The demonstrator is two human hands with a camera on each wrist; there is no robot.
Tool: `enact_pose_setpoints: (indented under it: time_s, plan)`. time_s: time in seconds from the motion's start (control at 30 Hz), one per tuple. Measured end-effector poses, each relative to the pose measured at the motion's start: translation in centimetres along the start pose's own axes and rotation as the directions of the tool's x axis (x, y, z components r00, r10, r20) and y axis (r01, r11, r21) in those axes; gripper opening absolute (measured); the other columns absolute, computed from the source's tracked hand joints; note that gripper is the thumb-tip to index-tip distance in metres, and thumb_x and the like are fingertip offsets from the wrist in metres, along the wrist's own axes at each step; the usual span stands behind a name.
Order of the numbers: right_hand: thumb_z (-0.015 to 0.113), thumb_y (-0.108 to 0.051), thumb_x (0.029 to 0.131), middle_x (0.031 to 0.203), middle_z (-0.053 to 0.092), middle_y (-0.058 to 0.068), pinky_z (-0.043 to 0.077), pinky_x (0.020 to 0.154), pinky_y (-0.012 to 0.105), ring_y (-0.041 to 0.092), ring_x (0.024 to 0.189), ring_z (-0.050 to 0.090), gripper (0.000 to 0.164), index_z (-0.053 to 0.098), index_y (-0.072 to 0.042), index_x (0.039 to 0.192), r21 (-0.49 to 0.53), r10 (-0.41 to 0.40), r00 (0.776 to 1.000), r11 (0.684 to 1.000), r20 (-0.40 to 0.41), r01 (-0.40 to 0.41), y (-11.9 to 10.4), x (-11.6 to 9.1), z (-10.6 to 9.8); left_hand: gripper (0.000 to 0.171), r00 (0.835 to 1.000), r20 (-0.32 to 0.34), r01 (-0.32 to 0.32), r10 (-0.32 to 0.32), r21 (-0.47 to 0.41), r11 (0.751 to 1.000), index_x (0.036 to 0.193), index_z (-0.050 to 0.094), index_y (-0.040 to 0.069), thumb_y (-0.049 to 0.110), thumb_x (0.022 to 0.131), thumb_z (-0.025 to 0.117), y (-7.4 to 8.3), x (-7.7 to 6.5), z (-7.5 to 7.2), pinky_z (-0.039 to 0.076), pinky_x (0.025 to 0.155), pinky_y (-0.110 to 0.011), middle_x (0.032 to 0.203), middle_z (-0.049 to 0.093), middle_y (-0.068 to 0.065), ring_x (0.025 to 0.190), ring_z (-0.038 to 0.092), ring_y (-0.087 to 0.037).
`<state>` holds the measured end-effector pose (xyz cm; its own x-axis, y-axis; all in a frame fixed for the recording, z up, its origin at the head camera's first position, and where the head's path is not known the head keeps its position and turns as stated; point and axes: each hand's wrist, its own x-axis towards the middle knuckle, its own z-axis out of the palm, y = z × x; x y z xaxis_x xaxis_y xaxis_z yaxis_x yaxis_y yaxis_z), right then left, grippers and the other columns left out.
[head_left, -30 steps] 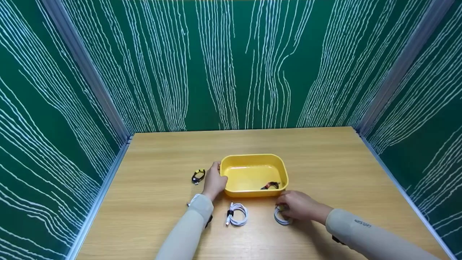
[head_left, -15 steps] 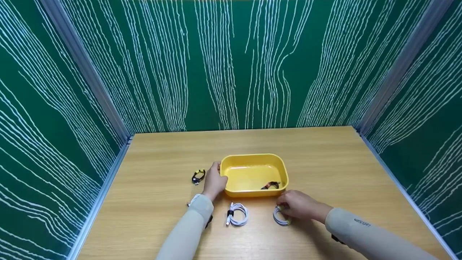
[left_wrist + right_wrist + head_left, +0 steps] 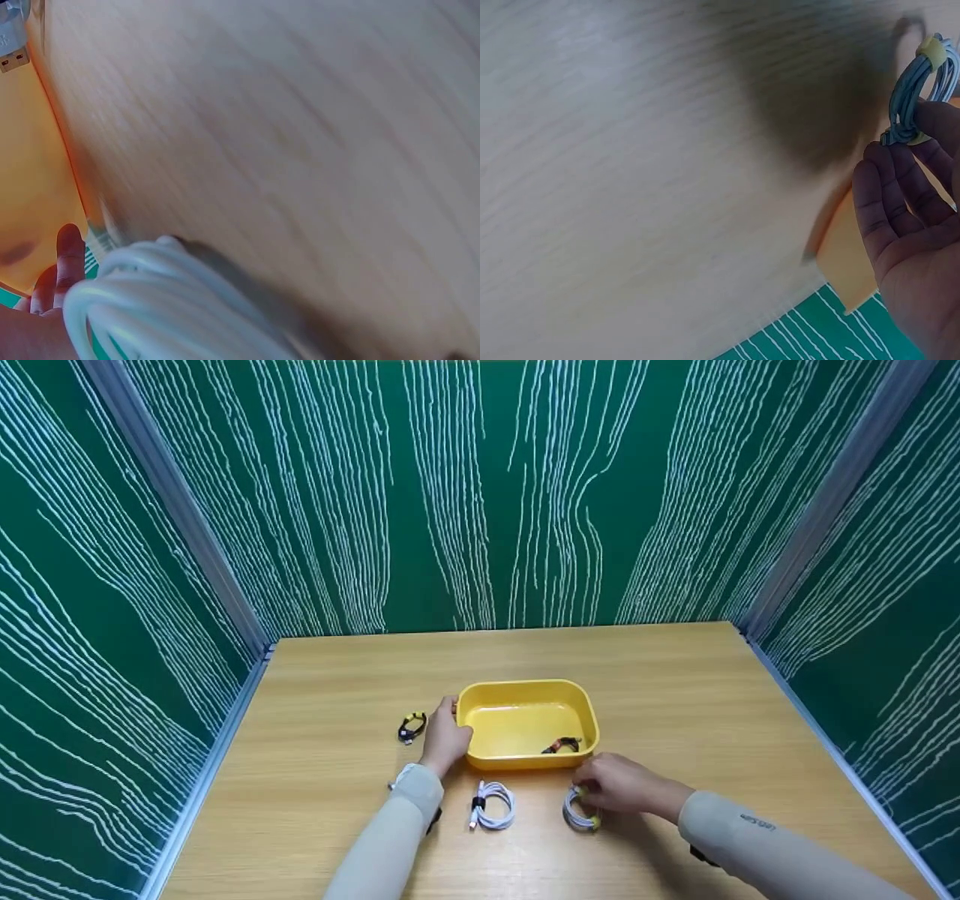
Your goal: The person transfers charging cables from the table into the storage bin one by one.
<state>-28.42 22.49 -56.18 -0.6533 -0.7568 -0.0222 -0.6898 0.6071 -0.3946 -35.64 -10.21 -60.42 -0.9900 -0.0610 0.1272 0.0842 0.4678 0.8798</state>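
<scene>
My left hand (image 3: 446, 739) grips the left side of a yellow plastic bin (image 3: 525, 763), with the thumb over its rim. Between the thumb and fingers of my right hand (image 3: 619, 784), a coiled light grey cable (image 3: 574, 812) is pinched just in front of the bin's right front corner. Yellow ties on that coiled cable (image 3: 909, 94) show in the right wrist view, where it looks raised off the table and tilted. Inside the bin, a dark coiled cable (image 3: 564, 745) with an orange-red tie lies near the front right.
A white coiled cable (image 3: 496, 806) with a black strap lies in front of the bin. Left of the bin is a black coiled cable (image 3: 412, 727) with yellow ties. Another white coiled cable (image 3: 172, 300), mostly hidden by my left forearm in the head view, lies below it.
The light grey coiled cable in my right hand has shifted slightly left and turned, so a lower yellow tie now shows. My left hand and the bin stay put.
</scene>
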Motion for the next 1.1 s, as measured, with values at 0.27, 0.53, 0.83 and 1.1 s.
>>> enact_pose_setpoints:
  time_s: [0.27,0.53,0.83,1.1]
  plan:
    - [0.082,-0.009,0.094,0.077,0.066,-0.008,0.046,0.060,0.020,-0.001,0.068,0.049,0.005,0.077,-0.010,0.093,0.008,0.031,0.999,0.999,0.015,-0.032,-0.9,-0.3,-1.5,0.065,1.000,0.009,0.002,-0.002,-0.016,1.000,0.142,0.060,-0.002,-0.007,0.077,0.067,-2.3,1.3,0.9,0.063,0.093,-0.042,0.124,0.073,-0.021,0.110,0.071,-0.032]
    - [0.081,-0.008,0.093,0.081,0.067,-0.006,0.047,0.062,0.022,0.001,0.071,0.050,0.006,0.079,-0.008,0.099,0.025,0.034,0.999,0.999,-0.003,-0.034,-1.3,-0.6,-2.5,0.063,1.000,0.011,0.003,-0.003,-0.002,1.000,0.142,0.059,-0.003,-0.008,0.080,0.066,-2.0,1.1,0.7,0.063,0.095,-0.040,0.126,0.072,-0.024,0.112,0.070,-0.033]
    - [0.081,-0.007,0.089,0.078,0.061,-0.009,0.044,0.061,0.021,0.001,0.070,0.048,0.008,0.075,-0.012,0.090,0.010,0.005,0.999,1.000,-0.041,-0.005,-1.5,-0.6,-3.3,0.061,0.998,0.015,0.063,-0.063,0.019,0.998,0.144,0.058,-0.003,-0.011,0.084,0.063,1.7,-0.8,-0.3,0.061,0.102,-0.045,0.132,0.071,-0.024,0.119,0.069,-0.035]
    - [0.081,-0.002,0.085,0.079,0.066,-0.001,0.046,0.062,0.022,0.002,0.073,0.050,0.009,0.078,-0.005,0.093,-0.053,-0.079,0.990,0.996,-0.116,0.074,-1.4,-0.3,-4.1,0.062,1.000,0.004,0.000,0.000,0.029,1.000,0.141,0.058,-0.005,-0.010,0.080,0.062,1.7,-1.0,-0.4,0.059,0.100,-0.048,0.124,0.073,-0.024,0.113,0.070,-0.036]
